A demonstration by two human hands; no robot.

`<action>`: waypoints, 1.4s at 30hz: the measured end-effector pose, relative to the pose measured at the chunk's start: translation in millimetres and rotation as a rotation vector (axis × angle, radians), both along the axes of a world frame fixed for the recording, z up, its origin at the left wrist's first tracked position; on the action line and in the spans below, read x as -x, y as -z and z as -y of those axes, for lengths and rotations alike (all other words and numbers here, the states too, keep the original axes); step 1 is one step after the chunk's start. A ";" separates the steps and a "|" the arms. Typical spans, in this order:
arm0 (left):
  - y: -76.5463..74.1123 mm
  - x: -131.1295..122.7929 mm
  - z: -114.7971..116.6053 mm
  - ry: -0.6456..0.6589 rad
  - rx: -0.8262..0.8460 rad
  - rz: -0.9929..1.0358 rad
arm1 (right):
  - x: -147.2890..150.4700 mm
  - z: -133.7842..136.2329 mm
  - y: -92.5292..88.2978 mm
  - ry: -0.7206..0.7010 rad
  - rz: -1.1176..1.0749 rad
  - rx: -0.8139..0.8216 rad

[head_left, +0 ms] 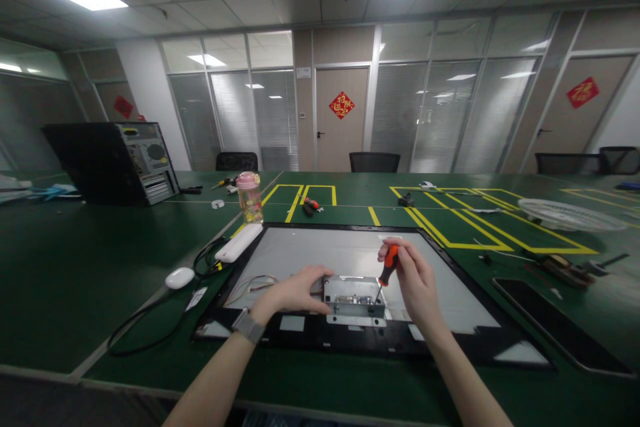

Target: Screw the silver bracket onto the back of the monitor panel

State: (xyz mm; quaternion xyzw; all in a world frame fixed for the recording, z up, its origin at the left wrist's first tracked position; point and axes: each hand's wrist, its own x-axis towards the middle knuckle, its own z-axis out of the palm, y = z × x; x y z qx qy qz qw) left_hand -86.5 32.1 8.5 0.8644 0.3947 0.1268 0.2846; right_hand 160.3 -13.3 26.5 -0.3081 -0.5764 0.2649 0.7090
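Note:
My right hand (pixel 414 273) is closed round the orange and black handle of a screwdriver (pixel 389 267). Its shaft slants down to the right end of a metal bracket (pixel 353 307) that carries a small circuit board. At the bracket's left end my left hand (pixel 301 290) rests with thumb and fingers spread apart against its edge. Under both hands lies a flat display panel (pixel 305 247), back side up, with a grey middle and a black frame. Thin wires (pixel 250 285) run out to the left of the bracket. The screwdriver's tip is too small to make out.
Left of the panel are a white power strip (pixel 240 243), a white mouse (pixel 179 278) and black cables. A pink-lidded bottle (pixel 249 197), pliers (pixel 310 207) and a computer case (pixel 115 163) stand or lie farther back. A dark flat screen (pixel 560 323) lies at right, below a caliper-like tool (pixel 565 268).

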 end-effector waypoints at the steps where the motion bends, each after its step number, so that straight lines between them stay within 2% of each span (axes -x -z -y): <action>1: 0.1 0.1 -0.3 0.005 -0.001 -0.002 | 0.0 -0.9 0.3 -0.019 -0.026 -0.005; 6: 1.2 0.2 -1.1 0.005 -0.010 -0.010 | -3.8 -4.6 3.8 -0.002 -0.048 -0.021; 9: 0.8 -0.4 -0.4 -0.004 -0.016 -0.004 | -4.8 -4.4 6.0 0.024 -0.035 0.029; 14: 0.5 -0.8 -0.4 0.002 -0.003 0.003 | -1.1 -2.3 4.1 -0.010 -0.049 0.013; 21: 2.9 0.1 -1.4 0.001 -0.008 0.004 | -3.9 -3.0 7.0 0.050 0.053 0.017; 28: 0.9 0.5 -0.7 0.001 0.000 -0.007 | -1.0 -1.8 5.4 -0.064 -0.021 0.032; 35: 1.1 0.0 -0.8 0.015 -0.006 0.002 | -1.9 -0.9 4.4 0.032 0.031 0.021; 42: 1.9 0.1 -2.5 0.011 -0.009 -0.009 | 0.0 0.6 3.8 -0.068 0.022 0.046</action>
